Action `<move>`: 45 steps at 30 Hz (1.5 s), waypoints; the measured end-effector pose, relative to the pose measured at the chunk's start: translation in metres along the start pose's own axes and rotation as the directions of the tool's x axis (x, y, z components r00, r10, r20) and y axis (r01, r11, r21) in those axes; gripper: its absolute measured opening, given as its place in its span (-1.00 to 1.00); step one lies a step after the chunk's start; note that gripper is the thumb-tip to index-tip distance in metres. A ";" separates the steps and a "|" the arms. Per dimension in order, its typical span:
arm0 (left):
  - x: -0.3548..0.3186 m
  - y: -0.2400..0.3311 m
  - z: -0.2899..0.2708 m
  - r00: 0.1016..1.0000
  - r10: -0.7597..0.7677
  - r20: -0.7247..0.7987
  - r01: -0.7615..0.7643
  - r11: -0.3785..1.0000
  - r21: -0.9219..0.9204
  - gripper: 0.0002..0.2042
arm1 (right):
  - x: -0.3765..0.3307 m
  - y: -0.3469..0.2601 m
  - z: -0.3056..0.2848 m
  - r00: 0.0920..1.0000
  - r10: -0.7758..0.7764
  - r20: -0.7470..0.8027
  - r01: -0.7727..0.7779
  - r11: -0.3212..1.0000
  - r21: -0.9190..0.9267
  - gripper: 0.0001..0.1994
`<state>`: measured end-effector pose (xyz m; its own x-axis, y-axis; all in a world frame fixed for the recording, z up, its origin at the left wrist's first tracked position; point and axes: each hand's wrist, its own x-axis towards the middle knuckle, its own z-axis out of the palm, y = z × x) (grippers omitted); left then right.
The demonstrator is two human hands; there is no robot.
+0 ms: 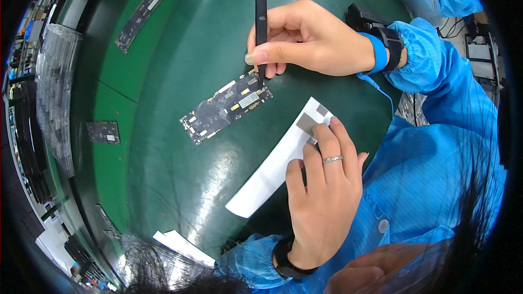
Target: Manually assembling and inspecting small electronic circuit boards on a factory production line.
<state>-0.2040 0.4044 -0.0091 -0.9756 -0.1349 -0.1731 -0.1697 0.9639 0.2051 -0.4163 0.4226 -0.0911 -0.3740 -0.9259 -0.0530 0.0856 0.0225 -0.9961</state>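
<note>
My right hand (316, 41) grips a pair of black tweezers (261, 16), pointing tip down. The tip meets the right end of a long dark circuit board (223, 109) that lies on the green table; whether it holds anything is too small to tell. Below and to the right, a white paper strip (267, 177) carries several grey rectangular pads (306, 123). My left hand (325, 193), a ring on one finger, rests its outstretched fingers on the upper end of this strip, partly covering the pads. The thumb stays apart from the fingers.
On the brighter green band to the left lie another long board (141, 19) and a small board (103, 132). Clear plastic trays (54, 92) are stacked beyond the left edge. More white paper (182, 247) lies at the lower left. A blue cord (385, 92) hangs from my right wrist strap.
</note>
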 end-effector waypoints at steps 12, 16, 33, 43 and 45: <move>0.033 -0.025 0.010 0.980 -0.197 -0.030 0.199 0.978 0.055 -0.25 | 0.009 0.001 -0.008 0.999 -0.029 -0.019 0.028 0.998 -0.062 -0.75; 0.029 -0.029 0.013 0.981 -0.190 -0.029 0.192 0.981 0.044 -0.25 | 0.009 0.000 -0.007 0.999 -0.027 0.038 0.032 0.989 -0.147 -0.81; 0.061 -0.146 -0.007 0.969 -0.110 -0.222 0.075 0.984 -0.163 -0.51 | 0.021 -0.001 -0.033 0.980 -0.027 -0.198 0.027 1.000 -0.003 -0.72; 0.024 -0.381 -0.066 0.820 -0.398 -0.412 0.446 0.895 0.025 -0.42 | 0.022 -0.021 -0.018 0.992 -0.057 -0.108 0.055 0.998 -0.023 -0.76; -0.009 -0.402 -0.072 0.896 -0.430 -0.115 0.408 0.896 -0.174 -0.37 | 0.022 -0.012 -0.017 0.992 -0.033 -0.118 0.036 0.999 0.016 -0.76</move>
<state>-0.1372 0.0012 -0.0207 -0.8169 -0.5615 -0.1319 -0.5740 0.7690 0.2813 -0.4409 0.4082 -0.0810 -0.4827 -0.8754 -0.0276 0.0869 -0.0165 -0.9961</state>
